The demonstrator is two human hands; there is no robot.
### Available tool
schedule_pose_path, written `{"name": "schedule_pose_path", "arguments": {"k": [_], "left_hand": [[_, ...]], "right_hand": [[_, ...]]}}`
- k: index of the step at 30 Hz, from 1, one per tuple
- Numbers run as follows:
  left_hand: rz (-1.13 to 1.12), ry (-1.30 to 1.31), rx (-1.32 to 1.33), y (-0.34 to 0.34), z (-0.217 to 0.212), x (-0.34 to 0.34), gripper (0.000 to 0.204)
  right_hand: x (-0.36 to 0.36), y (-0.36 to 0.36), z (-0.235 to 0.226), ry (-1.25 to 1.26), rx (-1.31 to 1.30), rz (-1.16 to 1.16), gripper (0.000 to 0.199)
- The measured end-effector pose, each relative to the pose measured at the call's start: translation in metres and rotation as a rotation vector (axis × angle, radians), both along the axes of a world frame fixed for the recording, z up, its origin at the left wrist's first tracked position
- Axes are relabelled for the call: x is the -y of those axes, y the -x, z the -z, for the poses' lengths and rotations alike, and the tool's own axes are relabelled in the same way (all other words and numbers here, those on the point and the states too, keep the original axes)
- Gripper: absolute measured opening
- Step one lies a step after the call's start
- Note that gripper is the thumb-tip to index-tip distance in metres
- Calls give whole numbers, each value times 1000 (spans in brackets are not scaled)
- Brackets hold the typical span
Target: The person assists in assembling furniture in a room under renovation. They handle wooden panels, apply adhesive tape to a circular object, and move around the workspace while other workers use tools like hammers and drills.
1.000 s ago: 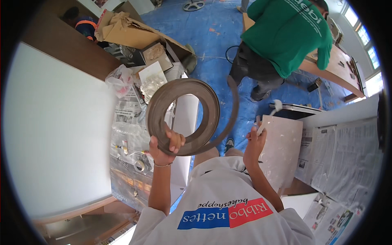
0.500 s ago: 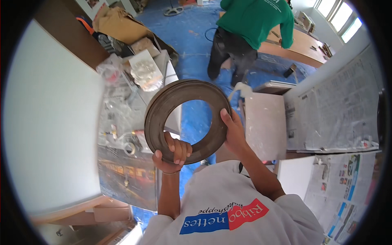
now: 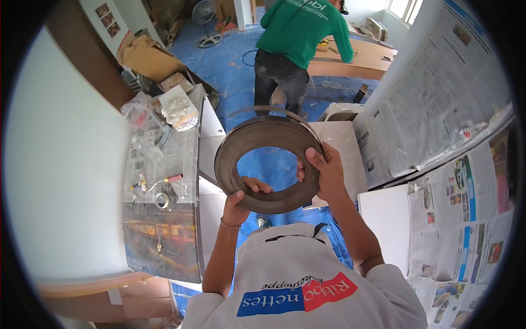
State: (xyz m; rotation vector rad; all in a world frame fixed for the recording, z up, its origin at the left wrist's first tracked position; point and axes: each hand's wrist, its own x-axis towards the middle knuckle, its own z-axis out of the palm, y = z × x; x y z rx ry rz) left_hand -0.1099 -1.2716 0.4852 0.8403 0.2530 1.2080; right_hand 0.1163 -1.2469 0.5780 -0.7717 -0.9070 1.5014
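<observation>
Both my hands hold a wide coil of dark brown-grey edge banding (image 3: 268, 130), wound flat like a ring with a large open middle. It is tilted, and blue floor sheeting shows through the hole. My left hand (image 3: 234, 209) grips the lower left part, thumb at the outer rim and fingertips showing in the hole. On the right side, my right hand (image 3: 330, 174) has its thumb on the upper face and its fingers curled beneath. A thin loose strip (image 3: 263, 108) arcs over the coil's far edge.
At left, a covered worktop (image 3: 164, 123) carries a tape roll (image 3: 162, 200), a red-handled tool (image 3: 174, 178) and plastic wrapping. Ahead, a person in green (image 3: 307, 30) bends over a wood panel (image 3: 350, 55). Newspaper-covered surfaces (image 3: 416, 109) stand at right. A fan (image 3: 205, 22) stands far off.
The coil has shifted right in the view and tipped flatter. My left fingers have moved from its face to the hole's underside. The view has shifted, showing more of the room's far end.
</observation>
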Motion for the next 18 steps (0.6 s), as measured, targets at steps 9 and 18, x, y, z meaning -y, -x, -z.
{"name": "schedule_pose_path", "arguments": {"k": [9,18], "left_hand": [[-848,-738,-1045,-44,-135,13,120],[673,-855,-1439,-200,-226,-20,70]], "right_hand": [[76,-119,-54,-183,654,193,36],[121,-181,-88,-315,1039,75,40]]}}
